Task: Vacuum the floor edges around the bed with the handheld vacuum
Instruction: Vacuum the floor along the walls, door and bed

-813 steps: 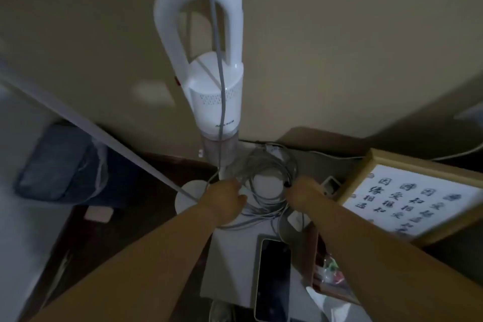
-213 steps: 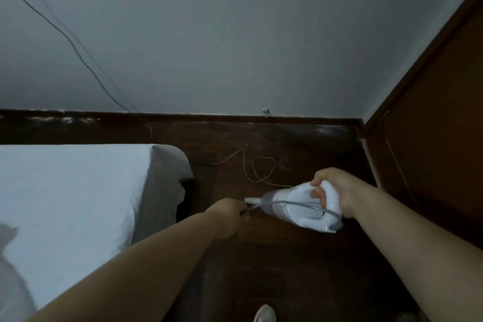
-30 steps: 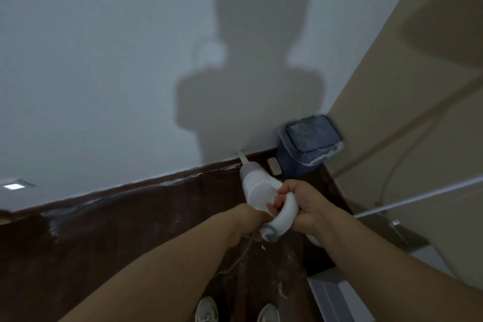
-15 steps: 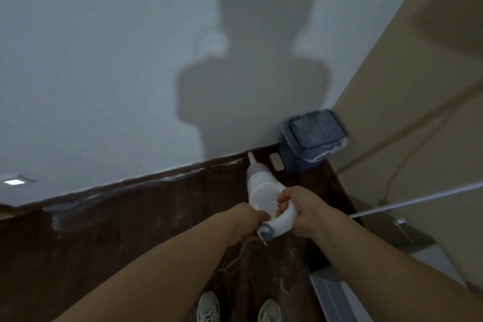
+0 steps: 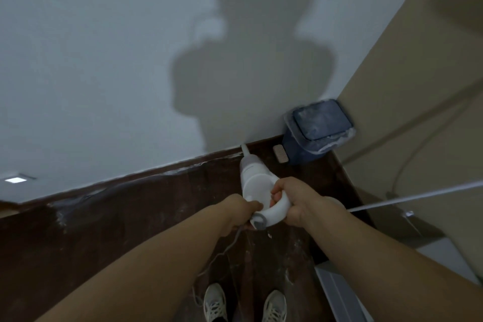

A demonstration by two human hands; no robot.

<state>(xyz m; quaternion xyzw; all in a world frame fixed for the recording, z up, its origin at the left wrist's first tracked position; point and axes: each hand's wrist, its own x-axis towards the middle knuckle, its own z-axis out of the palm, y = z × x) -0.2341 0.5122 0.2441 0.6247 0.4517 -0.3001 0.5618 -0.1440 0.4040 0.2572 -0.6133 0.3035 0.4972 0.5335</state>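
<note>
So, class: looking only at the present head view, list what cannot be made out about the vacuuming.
- Left hand fingers: hidden behind the vacuum handle; whether they hold the cord is unclear.
- Nozzle tip: too small to show if it touches the skirting.
- Bin contents: covered by its lid.
- Bed: out of frame.
- Shoes: cut by the bottom edge.

I see the handheld vacuum (image 5: 254, 183), white with a looped handle and a grey cap at the handle's near end. It points away from me and down, its narrow nozzle tip at the floor (image 5: 130, 217) edge where the dark boards meet the wall. A thin grey cord (image 5: 222, 251) trails from its rear across the floor.
</note>
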